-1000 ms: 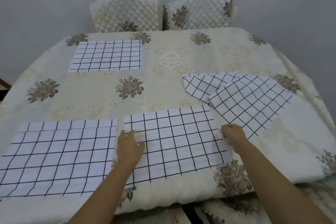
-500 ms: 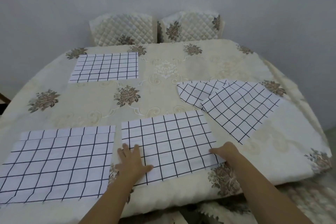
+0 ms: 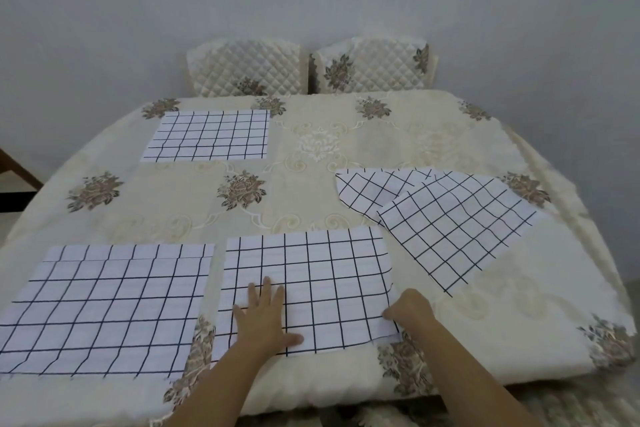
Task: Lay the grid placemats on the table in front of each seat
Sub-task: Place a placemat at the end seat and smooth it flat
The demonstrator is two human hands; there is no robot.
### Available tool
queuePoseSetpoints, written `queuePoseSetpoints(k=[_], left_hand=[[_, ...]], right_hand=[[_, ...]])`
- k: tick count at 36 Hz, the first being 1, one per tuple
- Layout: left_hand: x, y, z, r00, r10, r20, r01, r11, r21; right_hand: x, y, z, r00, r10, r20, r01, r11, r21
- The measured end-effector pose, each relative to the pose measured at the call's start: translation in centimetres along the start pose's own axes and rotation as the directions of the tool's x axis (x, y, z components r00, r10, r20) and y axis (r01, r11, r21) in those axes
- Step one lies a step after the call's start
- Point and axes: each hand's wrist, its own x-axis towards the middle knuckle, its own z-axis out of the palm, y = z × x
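Note:
A white placemat with a black grid (image 3: pixel 311 274) lies at the near middle of the table. My left hand (image 3: pixel 265 317) rests flat on its near part, fingers spread. My right hand (image 3: pixel 410 308) pinches its right edge near the front corner. Another placemat (image 3: pixel 104 308) lies flat at the near left. A third placemat (image 3: pixel 211 135) lies at the far left, before a chair. Two overlapping placemats sit askew at the right: the upper one (image 3: pixel 457 229) and the one under it (image 3: pixel 374 185).
The table carries a cream cloth with brown flower prints (image 3: pixel 346 135), hanging over the near edge. Two quilted chair backs (image 3: pixel 247 69) (image 3: pixel 374 66) stand at the far side against a grey wall. A dark wooden piece (image 3: pixel 17 170) shows at the left edge.
Both hands slid toward me along the middle placemat: the left from its left edge onto its near part, the right down its right edge. The view tilted up, showing more wall.

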Motion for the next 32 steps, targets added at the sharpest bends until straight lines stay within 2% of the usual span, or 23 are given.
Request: queuePoseSetpoints(k=[9, 13, 18, 26, 32], left_hand=[[-0.1, 2.8, 0.4, 0.996, 0.070, 0.047, -0.070, 0.998, 0.009], [-0.2, 4.4, 0.8, 0.993, 0.088, 0.078, -0.090, 0.996, 0.014], [-0.5, 6.3, 1.0, 0.989, 0.119, 0.086, -0.120, 0.993, 0.017], [-0.9, 8.3, 1.3, 0.983, 0.145, 0.110, -0.150, 0.988, 0.045], [-0.9, 9.6, 1.3, 0.980, 0.163, 0.112, -0.172, 0.982, 0.076]], right_hand=[[-0.1, 2.3, -1.8, 0.999, 0.044, 0.019, -0.046, 0.996, 0.083], [-0.4, 3.6, -3.0, 0.997, 0.055, 0.061, -0.065, 0.982, 0.179], [-1.7, 5.3, -4.8, 0.989, -0.008, 0.148, -0.044, 0.937, 0.347], [-1.6, 8.3, -6.3, 0.984, -0.017, 0.180, -0.043, 0.946, 0.322], [-2.1, 8.8, -7.7, 0.976, 0.010, 0.218, -0.041, 0.990, 0.136]])
